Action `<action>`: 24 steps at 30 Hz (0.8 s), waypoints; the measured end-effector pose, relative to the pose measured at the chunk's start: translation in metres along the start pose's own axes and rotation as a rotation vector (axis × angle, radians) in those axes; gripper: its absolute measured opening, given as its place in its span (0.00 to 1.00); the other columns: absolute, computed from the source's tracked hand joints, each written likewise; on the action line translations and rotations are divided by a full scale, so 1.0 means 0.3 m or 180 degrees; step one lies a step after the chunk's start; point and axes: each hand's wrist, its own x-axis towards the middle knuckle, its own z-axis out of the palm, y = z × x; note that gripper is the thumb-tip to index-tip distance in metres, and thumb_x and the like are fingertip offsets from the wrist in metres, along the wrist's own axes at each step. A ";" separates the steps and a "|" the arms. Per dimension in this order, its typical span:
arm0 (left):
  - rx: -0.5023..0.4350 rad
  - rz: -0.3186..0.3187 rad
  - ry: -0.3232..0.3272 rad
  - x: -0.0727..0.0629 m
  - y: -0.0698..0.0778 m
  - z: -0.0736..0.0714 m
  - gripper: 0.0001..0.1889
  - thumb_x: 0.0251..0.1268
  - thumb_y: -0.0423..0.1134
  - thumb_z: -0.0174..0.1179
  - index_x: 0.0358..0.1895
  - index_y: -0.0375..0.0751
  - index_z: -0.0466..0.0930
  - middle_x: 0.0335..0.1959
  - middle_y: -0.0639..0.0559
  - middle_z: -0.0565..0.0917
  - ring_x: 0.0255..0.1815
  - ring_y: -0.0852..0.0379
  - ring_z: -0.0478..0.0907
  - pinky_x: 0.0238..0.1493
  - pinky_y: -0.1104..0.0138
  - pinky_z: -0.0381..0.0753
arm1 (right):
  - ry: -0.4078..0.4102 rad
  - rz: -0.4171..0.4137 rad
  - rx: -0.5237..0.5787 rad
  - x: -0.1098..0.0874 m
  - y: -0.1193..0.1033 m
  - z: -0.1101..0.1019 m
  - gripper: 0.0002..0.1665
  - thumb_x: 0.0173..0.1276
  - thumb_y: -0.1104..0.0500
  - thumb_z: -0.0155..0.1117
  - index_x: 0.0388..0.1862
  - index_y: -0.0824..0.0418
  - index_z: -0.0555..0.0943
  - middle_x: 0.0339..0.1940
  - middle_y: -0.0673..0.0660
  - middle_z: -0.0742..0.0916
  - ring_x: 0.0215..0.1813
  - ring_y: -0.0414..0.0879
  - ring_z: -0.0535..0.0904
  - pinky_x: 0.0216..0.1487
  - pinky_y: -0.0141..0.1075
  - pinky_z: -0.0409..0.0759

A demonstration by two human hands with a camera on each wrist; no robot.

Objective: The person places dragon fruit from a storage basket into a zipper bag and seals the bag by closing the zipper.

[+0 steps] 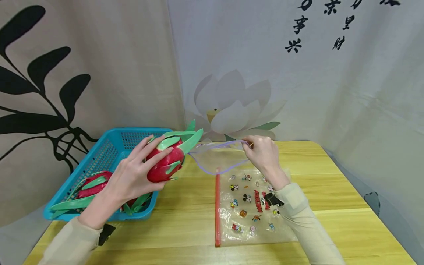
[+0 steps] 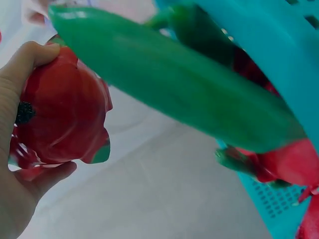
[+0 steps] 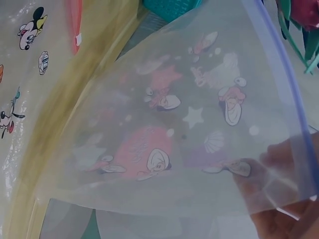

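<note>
My left hand [image 1: 127, 180] grips a red dragon fruit [image 1: 165, 163] with green scales, held in the air just past the basket's right side. In the left wrist view its thumb and fingers curl round the fruit [image 2: 65, 109]. My right hand [image 1: 263, 156] pinches the right end of a clear zip bag [image 1: 220, 156] with a purple rim. The bag's mouth gapes toward the dragon fruit, whose green tips come close to the rim; whether they touch I cannot tell. Pale cartoon prints and stars show on the bag [image 3: 194, 117] in the right wrist view.
A blue plastic basket [image 1: 96, 162] stands on the left of the wooden table [image 1: 185, 221], holding more dragon fruit [image 1: 94, 184]. Flat below my right hand lies another clear zip bag [image 1: 243, 224] with a red slider edge and cartoon prints. A printed curtain [image 1: 139, 66] hangs behind the table.
</note>
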 end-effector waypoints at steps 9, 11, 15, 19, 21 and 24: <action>0.0090 0.0363 0.0041 0.025 0.065 0.014 0.48 0.22 0.49 0.81 0.60 0.45 0.75 0.64 0.39 0.72 0.63 0.34 0.67 0.32 0.52 0.85 | -0.0029 0.0129 -0.0022 0.010 -0.017 0.001 0.08 0.61 0.59 0.62 0.32 0.55 0.89 0.25 0.52 0.89 0.14 0.42 0.73 0.13 0.31 0.60; 0.0094 0.0429 0.0032 0.028 0.076 0.021 0.48 0.22 0.50 0.81 0.60 0.45 0.75 0.64 0.39 0.72 0.63 0.34 0.68 0.33 0.52 0.86 | -0.0039 0.0155 -0.0012 0.012 -0.020 0.001 0.08 0.61 0.59 0.62 0.32 0.55 0.89 0.25 0.52 0.89 0.14 0.42 0.73 0.13 0.31 0.60; 0.0149 0.0530 0.0029 0.032 0.092 0.035 0.48 0.23 0.53 0.80 0.61 0.46 0.74 0.64 0.40 0.72 0.62 0.34 0.68 0.34 0.53 0.86 | -0.0061 0.0196 -0.0029 0.015 -0.027 0.002 0.08 0.61 0.58 0.63 0.32 0.55 0.89 0.25 0.52 0.89 0.15 0.43 0.74 0.13 0.30 0.59; 0.0227 0.0616 0.0034 0.032 0.103 0.049 0.48 0.23 0.54 0.81 0.61 0.47 0.75 0.64 0.40 0.73 0.61 0.34 0.70 0.32 0.55 0.86 | -0.0092 0.0229 -0.0018 0.018 -0.033 0.002 0.08 0.61 0.58 0.62 0.32 0.56 0.89 0.25 0.53 0.90 0.14 0.43 0.73 0.13 0.30 0.59; 0.0246 0.0655 0.0018 0.032 0.107 0.055 0.48 0.22 0.54 0.81 0.60 0.47 0.75 0.63 0.41 0.73 0.61 0.34 0.70 0.32 0.56 0.86 | -0.0107 0.0245 -0.0005 0.019 -0.036 0.002 0.08 0.61 0.59 0.62 0.32 0.56 0.89 0.25 0.53 0.90 0.13 0.42 0.73 0.12 0.30 0.58; 0.0295 0.0719 -0.0015 0.038 0.113 0.064 0.48 0.22 0.55 0.81 0.60 0.48 0.75 0.63 0.41 0.73 0.61 0.33 0.71 0.32 0.57 0.86 | -0.0127 0.0273 0.0021 0.020 -0.041 0.000 0.08 0.61 0.59 0.62 0.32 0.57 0.88 0.26 0.54 0.90 0.13 0.42 0.72 0.12 0.30 0.58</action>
